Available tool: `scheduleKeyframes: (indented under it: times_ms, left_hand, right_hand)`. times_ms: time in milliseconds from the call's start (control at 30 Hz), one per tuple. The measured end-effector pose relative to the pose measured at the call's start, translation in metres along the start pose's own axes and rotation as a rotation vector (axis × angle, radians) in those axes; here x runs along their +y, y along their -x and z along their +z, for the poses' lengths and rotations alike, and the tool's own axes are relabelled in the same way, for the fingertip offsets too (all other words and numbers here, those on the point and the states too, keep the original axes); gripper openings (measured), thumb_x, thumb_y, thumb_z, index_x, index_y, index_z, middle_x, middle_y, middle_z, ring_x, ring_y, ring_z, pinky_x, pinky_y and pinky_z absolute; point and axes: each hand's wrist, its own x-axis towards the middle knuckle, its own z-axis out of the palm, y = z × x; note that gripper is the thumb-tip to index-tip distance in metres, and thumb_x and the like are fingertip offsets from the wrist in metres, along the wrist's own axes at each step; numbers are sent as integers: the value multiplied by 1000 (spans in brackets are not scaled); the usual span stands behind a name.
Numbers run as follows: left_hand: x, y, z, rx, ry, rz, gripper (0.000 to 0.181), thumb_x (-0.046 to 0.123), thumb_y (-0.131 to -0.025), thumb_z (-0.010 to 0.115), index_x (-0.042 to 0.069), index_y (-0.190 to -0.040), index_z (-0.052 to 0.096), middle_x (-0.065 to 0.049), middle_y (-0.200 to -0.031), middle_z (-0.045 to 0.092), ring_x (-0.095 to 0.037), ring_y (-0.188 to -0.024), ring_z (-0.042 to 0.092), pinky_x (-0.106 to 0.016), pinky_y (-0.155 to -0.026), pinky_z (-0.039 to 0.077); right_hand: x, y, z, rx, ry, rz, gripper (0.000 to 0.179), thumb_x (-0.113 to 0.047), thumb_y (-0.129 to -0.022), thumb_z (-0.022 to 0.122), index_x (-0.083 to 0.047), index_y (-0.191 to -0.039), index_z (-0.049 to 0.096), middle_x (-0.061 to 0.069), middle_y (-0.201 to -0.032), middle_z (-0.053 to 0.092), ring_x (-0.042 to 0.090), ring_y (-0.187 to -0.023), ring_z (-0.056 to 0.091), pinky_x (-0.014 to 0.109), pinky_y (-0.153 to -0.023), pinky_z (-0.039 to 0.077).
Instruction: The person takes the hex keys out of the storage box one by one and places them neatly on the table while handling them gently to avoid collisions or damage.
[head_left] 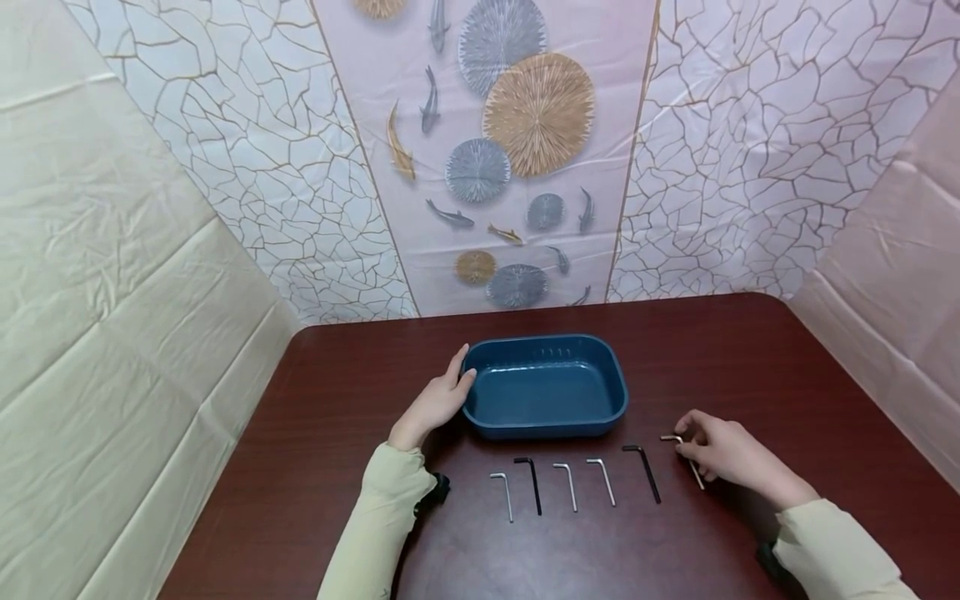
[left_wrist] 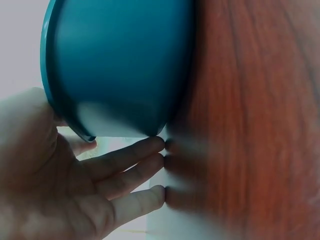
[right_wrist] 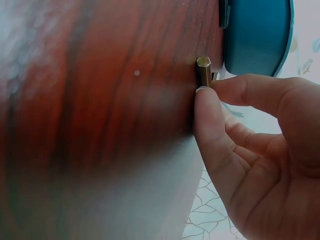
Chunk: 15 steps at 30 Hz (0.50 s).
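My left hand holds the left end of a blue rectangular tray, with the thumb over the rim and the fingers along the outside. In the left wrist view, several fingertips of that hand touch the table beside the tray. To the right of the tray, my right hand pinches a gold-toned Allen key between thumb and forefinger. The hexagonal end of this Allen key shows close to the table in the right wrist view; part of its shaft is hidden by the fingers.
In front of the tray lies a row of L-shaped Allen keys: a silver one, a black one, two more silver ones and another black one. The dark red table meets a patterned cloth wall behind.
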Motion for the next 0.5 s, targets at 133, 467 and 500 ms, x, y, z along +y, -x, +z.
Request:
scheduleKeyframes:
  times_ms: [133, 467, 500]
  left_hand:
    - [1, -1, 0, -19, -13, -1, 65, 47, -109, 36, 28, -164, 7, -16, -157, 37, -33, -133, 51, -51, -110, 38]
    - [-1, 4, -10, 58, 54, 17, 62, 41, -109, 38, 22, -164, 14, -17, -156, 40, -33, -140, 43, -53, -112, 33]
    - [0, 6, -14, 84, 46, 25, 62, 39, -109, 39, 21, -164, 15, -18, -155, 41, -33, -140, 43, -52, -112, 34]
  right_hand:
    - [1, 1, -1, 7, 0, 9, 24, -12, -98, 62, 5, -114, 56, 5, -73, 58, 20, -57, 59, 35, -53, 52]
    - [-6, 1, -23, 179, 50, -99, 29, -24, -102, 61, 2, -116, 57, 6, -83, 64, 17, -59, 59, 31, -53, 50]
    - [-10, 1, -28, 220, 63, -120, 29, -25, -102, 61, 0, -116, 58, 6, -84, 64, 16, -59, 59, 31, -53, 49]
